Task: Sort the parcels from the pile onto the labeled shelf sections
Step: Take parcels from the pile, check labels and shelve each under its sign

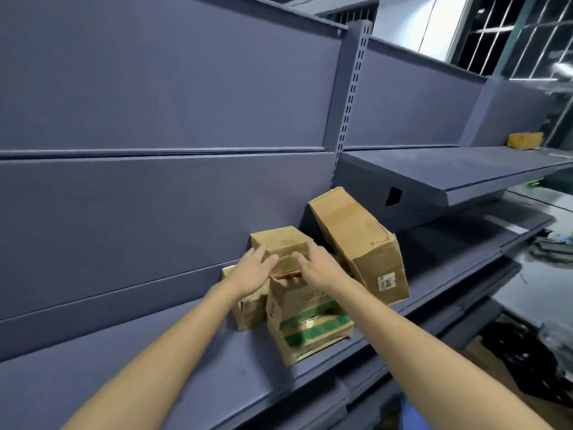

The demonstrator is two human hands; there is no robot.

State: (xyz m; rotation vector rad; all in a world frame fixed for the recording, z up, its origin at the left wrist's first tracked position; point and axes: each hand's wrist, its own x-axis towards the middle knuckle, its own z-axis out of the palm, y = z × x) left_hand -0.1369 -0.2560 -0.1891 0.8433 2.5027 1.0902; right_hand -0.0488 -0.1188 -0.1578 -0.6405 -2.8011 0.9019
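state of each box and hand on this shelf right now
small top box: upright, stacked on the others, between both hands
left hand: fingers straight, against its left side
right hand: fingers straight, against its right side
green-taped box: tilted, top edge ragged
labelled long box: tilted, label end nearest
far box: flat on upper shelf

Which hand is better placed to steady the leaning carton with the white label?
The right hand: it lies next to the leaning carton, while the left hand is beyond the small box.
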